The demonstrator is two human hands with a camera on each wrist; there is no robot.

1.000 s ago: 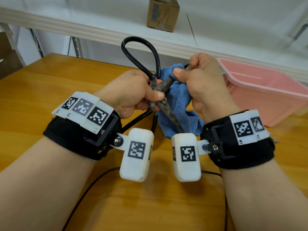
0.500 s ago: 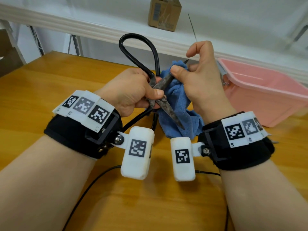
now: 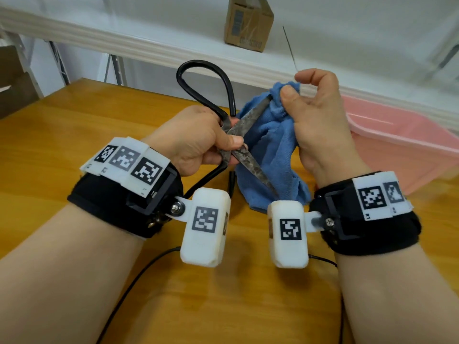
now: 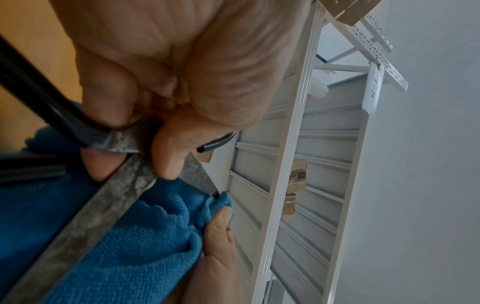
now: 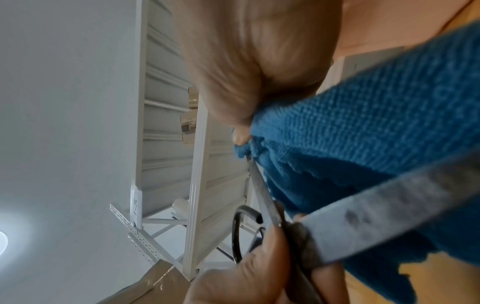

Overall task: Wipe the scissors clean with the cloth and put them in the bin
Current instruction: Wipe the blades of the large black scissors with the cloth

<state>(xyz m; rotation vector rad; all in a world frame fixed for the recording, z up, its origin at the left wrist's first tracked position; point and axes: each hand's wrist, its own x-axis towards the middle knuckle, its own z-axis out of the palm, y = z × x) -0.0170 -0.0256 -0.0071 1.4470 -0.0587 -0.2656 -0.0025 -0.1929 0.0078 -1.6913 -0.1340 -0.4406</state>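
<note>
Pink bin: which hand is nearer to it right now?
Right. The right hand, pinching the blue cloth on a scissor blade, is just beside the pink bin; the left hand, gripping the scissors at the pivot, is farther away.

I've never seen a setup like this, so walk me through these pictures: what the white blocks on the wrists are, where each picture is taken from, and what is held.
No machine here: a person works with bare hands. One picture comes from a head camera looking down; the white blocks on the wrist straps are cameras, giving the two close views along each hand. The left hand grips open scissors near the pivot. The right hand pinches a blue cloth around the tip of the upper blade. All this is held above a wooden table. A pink bin stands on it to the right. A cardboard box sits on the shelf behind.
</note>
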